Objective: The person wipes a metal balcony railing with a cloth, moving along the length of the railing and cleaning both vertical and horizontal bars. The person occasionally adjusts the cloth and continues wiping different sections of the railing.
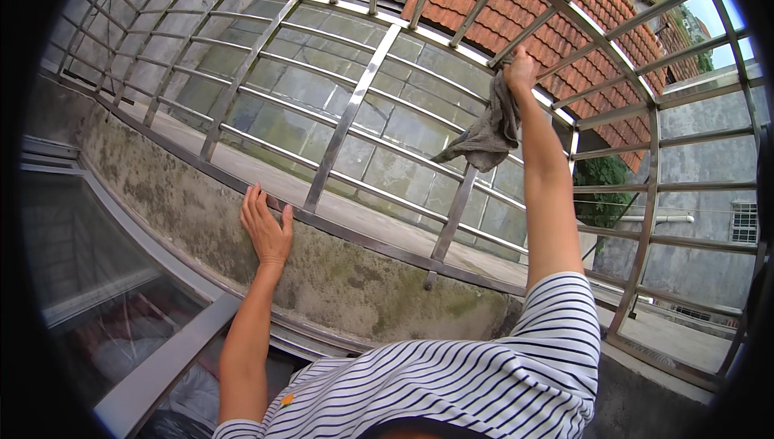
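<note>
My right hand reaches out to the upper rail of a stainless-steel window cage, gripping a grey cloth against the metal. The cloth hangs below the hand, draped over the thinner bars. Lower down to the left, my left hand rests with fingers spread at the cage's bottom rail, where it meets a stained concrete sill. Nothing shows in that hand. The bars slant across the view, and the right fingers partly hide the rail they touch.
A sliding window's metal frame and glass pane lie at the lower left. Bundled bedding shows behind it. Beyond the bars are a paved yard, an orange tiled roof, a green plant and a grey wall.
</note>
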